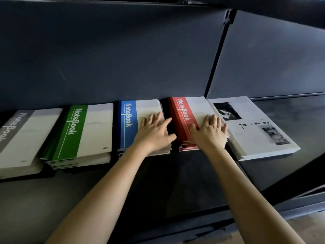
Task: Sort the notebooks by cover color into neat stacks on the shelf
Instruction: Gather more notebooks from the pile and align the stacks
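Observation:
Several notebook stacks lie in a row on the dark shelf (175, 182): a grey stack (19, 138) at far left, then a green stack (82, 132), a blue stack (130, 124) and a red stack (182, 118). A white stack (255, 136) with black-and-white photos on its cover lies at the right. My left hand (154, 132) rests flat on the blue stack's right part, fingers spread. On the right part of the red stack lies my right hand (211, 131), fingers straight, fingertips at the stack's right edge next to the white stack.
A dark back panel (123, 59) rises behind the stacks, with a vertical post (218, 55) at the right. The shelf's front lip (211, 224) runs below my forearms. Bare shelf surface lies in front of the stacks and right of the white one.

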`<state>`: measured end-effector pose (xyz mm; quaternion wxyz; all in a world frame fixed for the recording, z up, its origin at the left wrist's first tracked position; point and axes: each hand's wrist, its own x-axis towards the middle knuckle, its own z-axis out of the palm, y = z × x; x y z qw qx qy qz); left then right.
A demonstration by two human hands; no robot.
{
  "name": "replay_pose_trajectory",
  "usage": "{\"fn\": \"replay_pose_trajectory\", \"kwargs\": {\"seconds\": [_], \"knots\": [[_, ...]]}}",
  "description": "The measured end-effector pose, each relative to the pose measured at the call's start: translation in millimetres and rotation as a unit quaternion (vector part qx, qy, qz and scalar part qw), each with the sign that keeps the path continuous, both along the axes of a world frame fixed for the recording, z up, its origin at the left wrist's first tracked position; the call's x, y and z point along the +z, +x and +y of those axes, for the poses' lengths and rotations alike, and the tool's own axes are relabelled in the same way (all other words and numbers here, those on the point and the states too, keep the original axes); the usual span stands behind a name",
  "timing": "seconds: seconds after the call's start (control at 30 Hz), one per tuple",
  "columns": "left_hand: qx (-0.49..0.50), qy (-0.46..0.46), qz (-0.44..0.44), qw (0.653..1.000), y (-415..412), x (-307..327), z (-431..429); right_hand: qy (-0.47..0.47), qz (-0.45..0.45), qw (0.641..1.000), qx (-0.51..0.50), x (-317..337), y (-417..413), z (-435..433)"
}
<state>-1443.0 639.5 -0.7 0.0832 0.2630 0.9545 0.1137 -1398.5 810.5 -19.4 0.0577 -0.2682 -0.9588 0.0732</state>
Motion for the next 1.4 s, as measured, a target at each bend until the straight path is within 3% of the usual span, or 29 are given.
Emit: {"fn": "replay_pose_trajectory", "kwargs": {"seconds": [0.07,0.13,0.3,0.5,0.73,1.0,1.2,1.4], "knots": [[0.022,0.111,-0.084,0.99,0.8,15.0,-4.7,-0.031,-0.025,0.999,-0.002,6.9,-1.3,3.3],[0.053,0.239,-0.144,0.959,0.0,31.2,-18.3,-0.048,-0.045,0.998,-0.003,18.6,-2.3,3.0],[0.116,0.365,-0.026,0.923,5.6,54.7,-83.4,-0.01,0.067,0.991,0.114,37.2,-14.1,-47.2],[0.186,0.304,0.044,0.933,31.9,53.7,-200.5,-0.102,0.154,0.946,0.265,50.7,-49.7,-181.9],[0.35,0.302,0.112,0.88,86.4,57.7,-355.6,-0.201,0.137,0.86,0.448,60.9,-48.4,-356.3],[0.461,0.322,0.135,0.816,135.2,54.4,-470.5,-0.271,0.085,0.782,0.554,67.2,-31.8,-491.7],[0.486,0.331,0.158,0.793,142.4,49.8,-551.5,-0.28,0.085,0.751,0.592,72.2,-32.6,-570.7],[0.495,0.38,0.177,0.761,120.3,39.4,-628.7,-0.278,0.084,0.759,0.583,66.3,-54.5,-640.1]]}}
